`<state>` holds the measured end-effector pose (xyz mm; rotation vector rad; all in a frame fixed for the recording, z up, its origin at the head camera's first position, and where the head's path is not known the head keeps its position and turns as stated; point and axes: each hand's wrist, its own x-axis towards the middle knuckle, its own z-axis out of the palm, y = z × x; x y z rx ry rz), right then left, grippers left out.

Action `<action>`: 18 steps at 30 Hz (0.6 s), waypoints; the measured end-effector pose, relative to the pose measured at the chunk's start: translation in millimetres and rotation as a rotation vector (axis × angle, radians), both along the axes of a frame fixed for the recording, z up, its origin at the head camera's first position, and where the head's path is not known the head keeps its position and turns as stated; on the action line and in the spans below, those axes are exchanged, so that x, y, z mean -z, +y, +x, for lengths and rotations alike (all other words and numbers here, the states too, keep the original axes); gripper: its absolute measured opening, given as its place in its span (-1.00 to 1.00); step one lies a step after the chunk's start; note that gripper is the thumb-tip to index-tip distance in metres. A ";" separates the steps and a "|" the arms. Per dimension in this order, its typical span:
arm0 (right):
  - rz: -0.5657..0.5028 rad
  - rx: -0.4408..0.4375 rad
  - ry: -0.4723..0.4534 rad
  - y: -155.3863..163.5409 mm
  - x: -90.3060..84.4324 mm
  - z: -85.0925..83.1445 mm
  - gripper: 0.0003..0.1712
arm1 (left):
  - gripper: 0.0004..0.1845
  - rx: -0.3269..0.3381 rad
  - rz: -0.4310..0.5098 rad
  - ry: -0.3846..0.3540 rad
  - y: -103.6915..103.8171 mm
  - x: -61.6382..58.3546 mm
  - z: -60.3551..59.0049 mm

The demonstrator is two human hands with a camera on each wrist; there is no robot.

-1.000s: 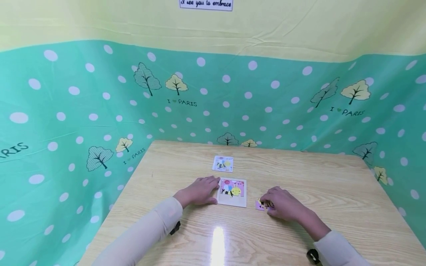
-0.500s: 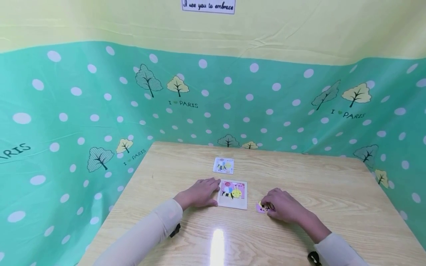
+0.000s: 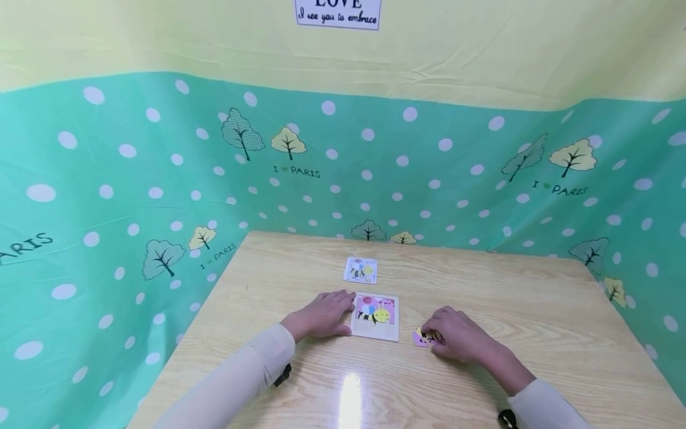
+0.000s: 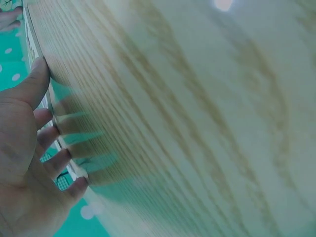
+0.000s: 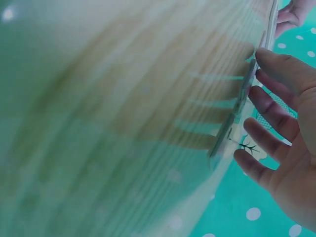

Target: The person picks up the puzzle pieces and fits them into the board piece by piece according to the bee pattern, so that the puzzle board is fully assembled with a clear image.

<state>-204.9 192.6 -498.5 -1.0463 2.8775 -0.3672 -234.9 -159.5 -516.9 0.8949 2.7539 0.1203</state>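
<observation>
A white-framed bee puzzle board (image 3: 375, 317) lies on the wooden table (image 3: 536, 333). My left hand (image 3: 334, 310) rests flat beside the board's left edge, its fingertips (image 4: 59, 129) against that thin edge. My right hand (image 3: 435, 335) lies over loose pink and yellow puzzle pieces (image 3: 420, 338) just right of the board. In the right wrist view its fingers (image 5: 264, 101) are spread and fairly straight, their tips touching a thin piece (image 5: 232, 123) on the table. A small bee picture card (image 3: 360, 270) lies behind the board.
Green polka-dot cloth (image 3: 134, 196) with tree prints walls the table on the left, back and right. A small sign (image 3: 337, 13) hangs on the yellow wall above. A bright light glare (image 3: 351, 387) sits near the table's front edge.
Both hands stay where they were, left at the board's edge and right on the loose pieces. The head view has tilted up slightly, so everything sits a little lower in frame.
</observation>
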 end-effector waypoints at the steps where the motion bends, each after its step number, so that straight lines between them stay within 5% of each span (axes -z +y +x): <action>1: 0.000 -0.002 0.001 0.4 0.5 0.3 -0.65 | -0.26 0.000 0.001 0.000 0.3 -0.1 0.0; 18: 0.022 0.009 -0.030 -16.1 7.7 -7.3 -0.70 | -0.24 -0.009 0.001 -0.012 -1.3 -0.2 -2.2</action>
